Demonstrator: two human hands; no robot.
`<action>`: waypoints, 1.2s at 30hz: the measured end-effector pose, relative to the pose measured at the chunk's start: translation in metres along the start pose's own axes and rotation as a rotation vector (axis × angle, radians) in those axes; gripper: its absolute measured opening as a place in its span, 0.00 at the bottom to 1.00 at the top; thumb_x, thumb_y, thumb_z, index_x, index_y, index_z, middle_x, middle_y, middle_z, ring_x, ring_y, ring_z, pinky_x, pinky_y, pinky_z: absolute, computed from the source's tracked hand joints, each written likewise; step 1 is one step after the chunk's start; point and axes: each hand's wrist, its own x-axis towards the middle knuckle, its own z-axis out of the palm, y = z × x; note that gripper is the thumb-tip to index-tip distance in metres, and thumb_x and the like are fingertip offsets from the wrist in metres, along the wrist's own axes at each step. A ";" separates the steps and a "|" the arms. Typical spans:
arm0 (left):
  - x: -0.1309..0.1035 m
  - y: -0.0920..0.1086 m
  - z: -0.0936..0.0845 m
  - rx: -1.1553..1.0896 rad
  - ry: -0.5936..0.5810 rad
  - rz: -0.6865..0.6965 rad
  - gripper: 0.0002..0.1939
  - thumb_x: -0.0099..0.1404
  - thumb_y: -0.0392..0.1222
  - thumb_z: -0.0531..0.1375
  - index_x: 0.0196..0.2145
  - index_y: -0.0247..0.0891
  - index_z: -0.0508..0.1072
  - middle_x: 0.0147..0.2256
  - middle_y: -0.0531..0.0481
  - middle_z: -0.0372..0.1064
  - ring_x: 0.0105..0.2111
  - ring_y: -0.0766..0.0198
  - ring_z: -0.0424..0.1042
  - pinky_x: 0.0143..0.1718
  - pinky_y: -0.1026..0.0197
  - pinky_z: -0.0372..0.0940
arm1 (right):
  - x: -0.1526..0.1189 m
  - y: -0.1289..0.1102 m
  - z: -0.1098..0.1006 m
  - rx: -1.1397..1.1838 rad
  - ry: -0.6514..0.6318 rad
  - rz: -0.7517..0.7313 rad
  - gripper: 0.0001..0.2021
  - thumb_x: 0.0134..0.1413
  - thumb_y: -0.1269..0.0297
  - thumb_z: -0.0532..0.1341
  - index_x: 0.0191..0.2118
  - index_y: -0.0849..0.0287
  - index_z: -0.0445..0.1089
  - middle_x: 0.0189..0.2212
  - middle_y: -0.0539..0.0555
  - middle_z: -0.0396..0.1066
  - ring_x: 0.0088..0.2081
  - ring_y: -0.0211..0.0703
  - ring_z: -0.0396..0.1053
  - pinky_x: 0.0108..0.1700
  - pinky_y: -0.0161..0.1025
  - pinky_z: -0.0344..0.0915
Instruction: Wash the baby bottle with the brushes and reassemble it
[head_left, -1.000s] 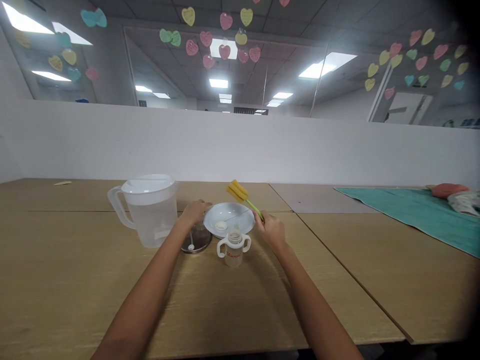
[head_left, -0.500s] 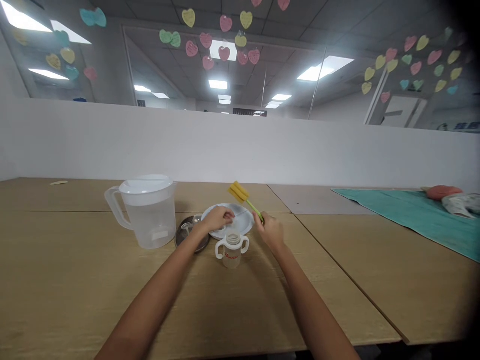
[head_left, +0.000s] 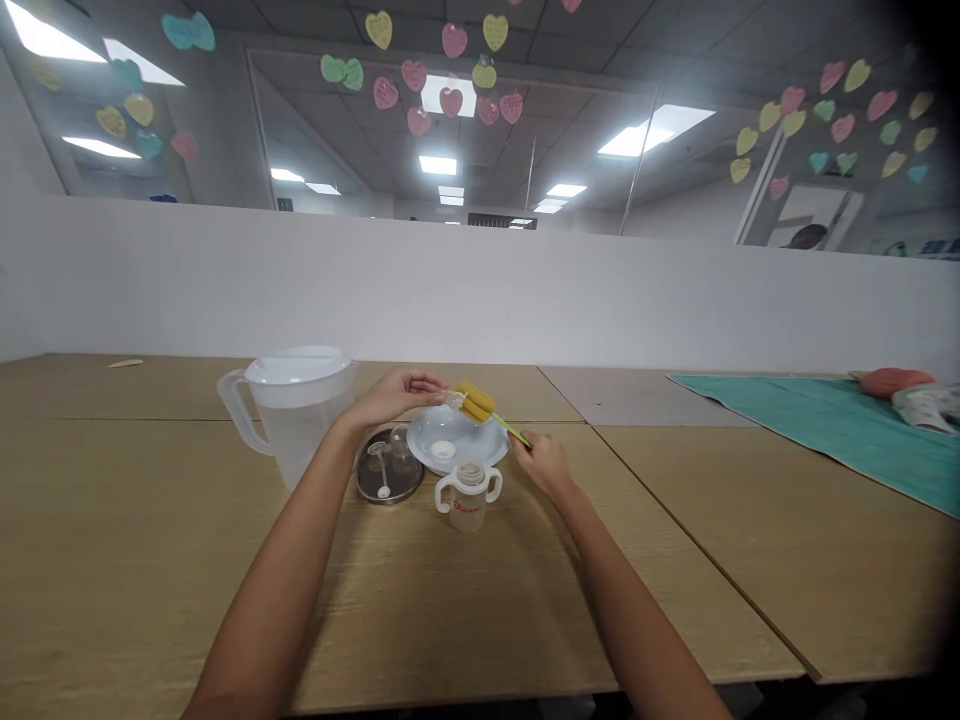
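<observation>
A person's left hand pinches a small clear piece between thumb and fingertips, barely parted. At its three o'clock is the yellow sponge head of a brush; piece and sponge seem to touch, though the exact contact is too small to tell. The right hand is closed around the brush's green handle, whose long axis slants from that hand toward ten o'clock. The left hand is nearer the sponge. At the left hand's four o'clock, below the brush, a pale bowl holds a white ring. An upright, uncapped two-handled cup stands at the right hand's eight o'clock. At the left hand's six o'clock, a round metal tray carries small clear and white parts; at eight, a lidded pitcher.
</observation>
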 end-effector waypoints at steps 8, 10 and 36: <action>-0.002 -0.013 -0.020 0.718 0.453 -0.066 0.13 0.55 0.46 0.58 0.34 0.35 0.73 0.33 0.46 0.73 0.32 0.62 0.71 0.33 0.64 0.62 | -0.001 -0.007 -0.005 -0.132 -0.047 -0.113 0.15 0.57 0.60 0.52 0.26 0.59 0.71 0.23 0.54 0.72 0.23 0.35 0.64 0.25 0.35 0.40; -0.006 -0.016 -0.026 0.871 0.401 -0.161 0.11 0.54 0.45 0.58 0.33 0.37 0.73 0.32 0.48 0.73 0.32 0.63 0.70 0.31 0.65 0.60 | -0.001 -0.004 -0.006 -0.131 -0.016 -0.075 0.16 0.58 0.60 0.51 0.25 0.59 0.71 0.23 0.54 0.72 0.23 0.35 0.63 0.25 0.35 0.40; 0.005 -0.034 0.007 1.014 -0.142 -0.441 0.09 0.44 0.38 0.64 0.28 0.41 0.76 0.29 0.46 0.75 0.31 0.58 0.72 0.32 0.62 0.62 | 0.001 0.001 -0.006 -0.117 0.015 0.010 0.14 0.57 0.60 0.51 0.33 0.58 0.73 0.27 0.54 0.74 0.27 0.38 0.67 0.26 0.35 0.44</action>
